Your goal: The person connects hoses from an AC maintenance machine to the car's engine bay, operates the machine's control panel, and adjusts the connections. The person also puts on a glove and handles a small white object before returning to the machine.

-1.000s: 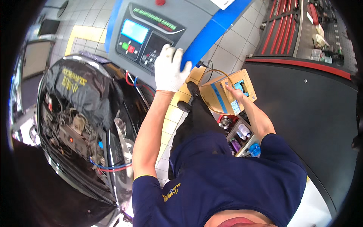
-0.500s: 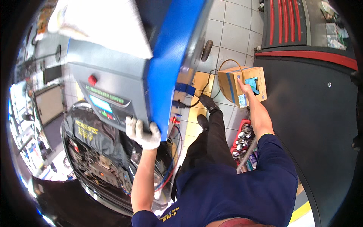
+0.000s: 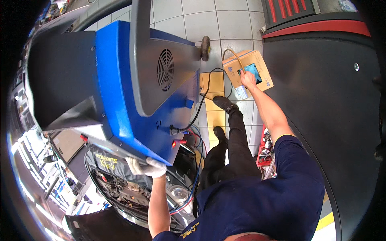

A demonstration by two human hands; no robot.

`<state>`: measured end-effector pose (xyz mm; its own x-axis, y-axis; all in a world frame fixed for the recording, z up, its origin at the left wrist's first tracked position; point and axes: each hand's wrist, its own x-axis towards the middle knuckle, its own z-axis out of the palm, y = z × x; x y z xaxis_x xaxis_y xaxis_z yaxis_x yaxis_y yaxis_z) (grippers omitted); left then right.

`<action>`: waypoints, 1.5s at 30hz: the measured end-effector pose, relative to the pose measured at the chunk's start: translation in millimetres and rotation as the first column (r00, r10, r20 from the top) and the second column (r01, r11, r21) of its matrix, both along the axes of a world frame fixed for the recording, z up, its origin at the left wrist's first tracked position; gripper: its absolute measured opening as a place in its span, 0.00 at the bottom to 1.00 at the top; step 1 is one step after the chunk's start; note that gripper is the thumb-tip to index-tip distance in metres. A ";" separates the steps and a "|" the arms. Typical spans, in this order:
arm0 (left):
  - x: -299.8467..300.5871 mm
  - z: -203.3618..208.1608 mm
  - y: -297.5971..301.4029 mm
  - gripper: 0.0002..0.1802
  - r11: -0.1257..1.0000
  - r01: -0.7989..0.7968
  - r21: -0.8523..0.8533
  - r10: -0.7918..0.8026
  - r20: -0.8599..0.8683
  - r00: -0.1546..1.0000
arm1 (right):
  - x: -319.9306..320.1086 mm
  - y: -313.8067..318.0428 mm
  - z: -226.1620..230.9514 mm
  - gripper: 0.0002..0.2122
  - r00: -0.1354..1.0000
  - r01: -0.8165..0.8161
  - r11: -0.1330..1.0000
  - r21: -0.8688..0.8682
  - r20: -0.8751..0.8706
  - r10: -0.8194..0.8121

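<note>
My left hand (image 3: pixel 146 167), in a white glove, grips the lower front edge of a blue and grey wheeled machine (image 3: pixel 124 84). A round vent and a plugged-in black cable show on the machine's side; its screen is turned out of sight. My bare right hand (image 3: pixel 248 79) is closed around a brown hose (image 3: pixel 234 54). Behind that hand lies a cardboard box (image 3: pixel 260 63), with blue material (image 3: pixel 252 70) showing in its opening. How the hose and the box relate underneath is hidden.
Left below the machine, a car's open engine bay (image 3: pixel 124 188) is partly draped with a dark cover (image 3: pixel 116 162). Red and blue hoses (image 3: pixel 196 176) hang beside it. A black cabinet (image 3: pixel 317 104) fills the right, near a red crate (image 3: pixel 265 150) of bottles. A machine wheel (image 3: pixel 205 48) stands on tiles.
The machine has turned, so its vented side shows instead of the control panel. The white sheet on top has left view. My right hand stays on the hose, and my feet have shifted.
</note>
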<state>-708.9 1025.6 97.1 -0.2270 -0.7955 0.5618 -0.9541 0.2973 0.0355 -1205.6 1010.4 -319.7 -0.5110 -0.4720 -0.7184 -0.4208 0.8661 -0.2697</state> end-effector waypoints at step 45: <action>0.1 -6.2 -9.8 0.30 0.998 0.070 -0.002 -0.070 -0.052 0.996 | -3.3 -55.1 12.4 0.22 0.609 -0.756 0.613 -0.230 -0.592 0.529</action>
